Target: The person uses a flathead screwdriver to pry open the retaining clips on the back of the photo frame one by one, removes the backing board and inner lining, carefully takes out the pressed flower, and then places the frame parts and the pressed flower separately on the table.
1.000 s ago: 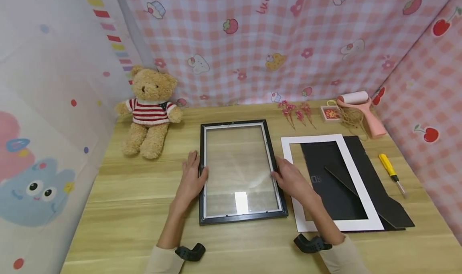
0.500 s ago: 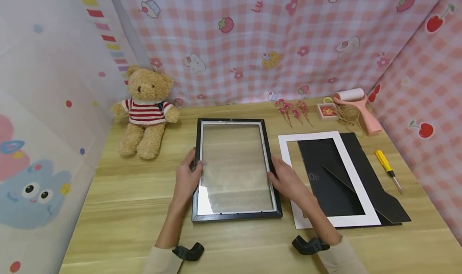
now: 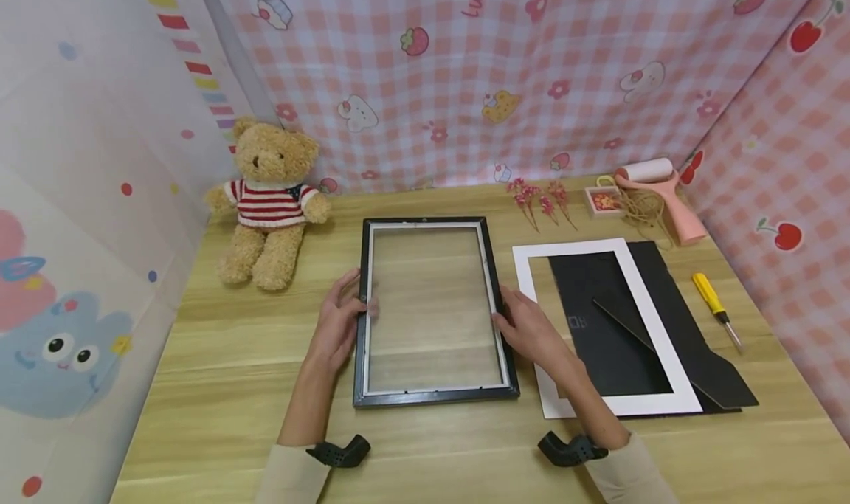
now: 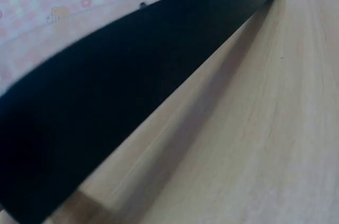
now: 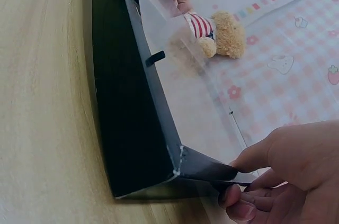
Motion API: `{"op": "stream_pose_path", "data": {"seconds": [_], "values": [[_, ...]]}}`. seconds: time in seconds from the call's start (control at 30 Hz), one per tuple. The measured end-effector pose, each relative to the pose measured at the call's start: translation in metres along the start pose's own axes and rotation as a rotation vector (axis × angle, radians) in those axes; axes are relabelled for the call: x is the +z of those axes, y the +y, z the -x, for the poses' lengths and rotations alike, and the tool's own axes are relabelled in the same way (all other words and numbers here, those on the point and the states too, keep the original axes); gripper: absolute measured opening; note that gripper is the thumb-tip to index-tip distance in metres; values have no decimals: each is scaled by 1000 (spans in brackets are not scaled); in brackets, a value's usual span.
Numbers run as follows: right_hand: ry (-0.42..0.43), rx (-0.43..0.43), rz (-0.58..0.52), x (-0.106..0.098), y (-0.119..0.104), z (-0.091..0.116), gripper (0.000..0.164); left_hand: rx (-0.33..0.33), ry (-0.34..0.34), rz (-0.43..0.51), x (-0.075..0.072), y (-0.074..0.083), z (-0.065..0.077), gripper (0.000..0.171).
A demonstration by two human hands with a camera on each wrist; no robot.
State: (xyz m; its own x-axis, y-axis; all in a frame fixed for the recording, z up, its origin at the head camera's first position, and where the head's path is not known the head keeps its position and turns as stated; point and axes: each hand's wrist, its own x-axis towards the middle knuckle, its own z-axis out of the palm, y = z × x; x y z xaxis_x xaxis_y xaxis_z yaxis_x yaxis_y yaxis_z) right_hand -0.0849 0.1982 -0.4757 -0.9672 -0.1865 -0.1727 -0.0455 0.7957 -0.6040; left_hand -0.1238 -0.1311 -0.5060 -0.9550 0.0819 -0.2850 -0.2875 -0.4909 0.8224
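Note:
A black picture frame [image 3: 434, 398] with a white inner edge and clear glass [image 3: 432, 312] is in the middle of the head view, back side up. My left hand [image 3: 336, 321] holds its left rail, thumb on the edge and fingers partly hidden beside it. On the opposite rail, my right hand [image 3: 529, 327] pinches the frame between thumb and curled fingers, plainly seen in the right wrist view. Small black tabs [image 5: 155, 57] stick out along the inner edge there. In the left wrist view, a shadow lies below the black rail [image 4: 132, 81], which seems slightly raised off the table.
Right of the frame, a white mat [image 3: 634, 247] lies over a black backing board [image 3: 671, 319] with its stand. Farther right is a yellow screwdriver [image 3: 709, 297]. Pink dried flowers [image 3: 531, 198], a small box [image 3: 604, 201], twine [image 3: 643, 207], a lint roller [image 3: 677, 205] and a teddy bear [image 3: 272, 201] stand behind.
The frame has shifted slightly left and tilted a little, with both hands on it. My left thumb has moved outward from the glass to the rail. The camera view shifted a little.

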Motion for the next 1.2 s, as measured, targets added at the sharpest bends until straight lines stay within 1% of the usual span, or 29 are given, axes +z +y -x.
{"op": "stream_pose_path", "data": {"seconds": [0.1, 0.17, 0.23, 0.3, 0.4, 0.47, 0.53, 0.6, 0.67, 0.77, 0.8, 0.87, 0.93, 1.0, 1.1, 1.2], "values": [[2, -7, -5, 0, 0, 0, 57, -12, -11, -5, -1, 0, -1, 79], [6, -17, -5, 0, 0, 0, 57, -7, -25, -55, -3, 0, -1, 79], [10, -23, -4, 0, 0, -1, 56, 19, -44, -162, -5, 1, 0, 77], [12, -24, -5, -1, 0, -1, 56, 57, -68, -300, -7, 2, 0, 72], [9, -17, -6, -1, 0, -2, 57, 119, -78, -498, -7, 4, 2, 57], [7, -17, -1, -1, -1, -3, 56, 162, -71, -588, -4, 4, 4, 44], [11, -20, 6, 0, -1, -4, 56, 202, -44, -652, 0, 3, 6, 31], [20, -34, 9, 1, -2, -5, 55, 264, -13, -716, -1, -2, 5, 29], [26, -48, 12, 3, -4, -6, 54, 313, 15, -780, -10, -13, 0, 35], [36, -58, 6, 4, -8, -7, 54, 375, 30, -823, -27, -30, -11, 42], [40, -60, 4, 4, -8, -7, 54, 382, 28, -822, -33, -36, -15, 42], [54, -68, 7, 6, -7, -8, 54, 399, 16, -823, -38, -40, -17, 44], [73, -85, 5, 15, 2, -13, 55, 403, 14, -823, -40, -41, -18, 44], [89, -101, 18, 24, 12, -19, 56, 405, 18, -843, -40, -40, -16, 43], [132, -126, 58, 40, 29, -28, 57, 400, 34, -868, -36, -38, -11, 40], [173, -154, 101, 49, 37, -31, 56, 410, 51, -873, -30, -37, -4, 37]]}}
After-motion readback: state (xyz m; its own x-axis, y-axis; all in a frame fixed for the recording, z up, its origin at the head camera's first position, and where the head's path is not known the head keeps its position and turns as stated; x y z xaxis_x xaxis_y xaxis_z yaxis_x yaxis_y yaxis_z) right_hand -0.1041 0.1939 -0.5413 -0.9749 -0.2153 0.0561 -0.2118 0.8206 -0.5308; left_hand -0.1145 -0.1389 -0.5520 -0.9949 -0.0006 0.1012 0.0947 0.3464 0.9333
